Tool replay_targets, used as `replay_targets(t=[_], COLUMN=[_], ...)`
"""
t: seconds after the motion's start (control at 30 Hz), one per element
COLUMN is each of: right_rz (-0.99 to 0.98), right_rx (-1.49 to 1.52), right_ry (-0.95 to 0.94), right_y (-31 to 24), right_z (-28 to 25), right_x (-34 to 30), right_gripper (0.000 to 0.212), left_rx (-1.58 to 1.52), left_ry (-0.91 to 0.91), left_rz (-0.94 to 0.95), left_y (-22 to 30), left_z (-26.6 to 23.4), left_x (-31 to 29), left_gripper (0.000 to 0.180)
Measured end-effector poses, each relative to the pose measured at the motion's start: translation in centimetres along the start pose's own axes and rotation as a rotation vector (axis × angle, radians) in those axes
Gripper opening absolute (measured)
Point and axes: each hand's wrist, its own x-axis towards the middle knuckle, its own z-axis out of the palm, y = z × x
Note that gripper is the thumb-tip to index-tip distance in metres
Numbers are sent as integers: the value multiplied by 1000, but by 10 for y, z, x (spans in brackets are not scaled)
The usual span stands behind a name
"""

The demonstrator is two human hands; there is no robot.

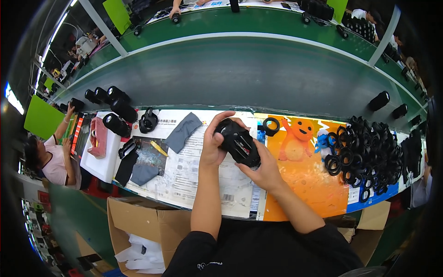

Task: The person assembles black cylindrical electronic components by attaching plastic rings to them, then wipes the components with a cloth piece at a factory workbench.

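Note:
Over the middle of the worktable I hold a black, rounded speaker-like housing (pixel 240 144) tilted between both hands. The fingers of my left hand (pixel 214 142) curl round its upper left side. My right hand (pixel 264 169) grips its lower right end, thumb underneath. A raised panel with a small red mark faces up. Just beyond my right hand, a single black ring (pixel 271 126) lies on the table. To the left of my hands rests a folded grey cloth (pixel 183 132).
Black rings (pixel 364 152) form a large heap at the right. Black cylindrical speakers (pixel 123 111) stand at the left, near a yellow-handled tool (pixel 159 148) and a white foam tray (pixel 110 159). A cardboard box (pixel 136 214) sits below the table edge. A co-worker (pixel 55 159) works at far left.

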Motion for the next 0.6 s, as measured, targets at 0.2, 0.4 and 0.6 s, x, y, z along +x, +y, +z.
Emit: replay_targets(t=[0.2,0.4,0.6], right_rz=[147,221,361], right_rx=[259,451,570], right_ry=[6,-41,-223], right_y=[21,26,20], right_z=[6,-4,-22], right_x=[-9,-12,-2], right_gripper=[78,60,63], left_rx=[187,263,256], left_ry=[-112,-92,-22], left_rz=[-167,-265,-256], left_y=[-18,-27,-20], left_z=[9,2,6], left_x=[-4,-13,-12], left_gripper=[112,97,94])
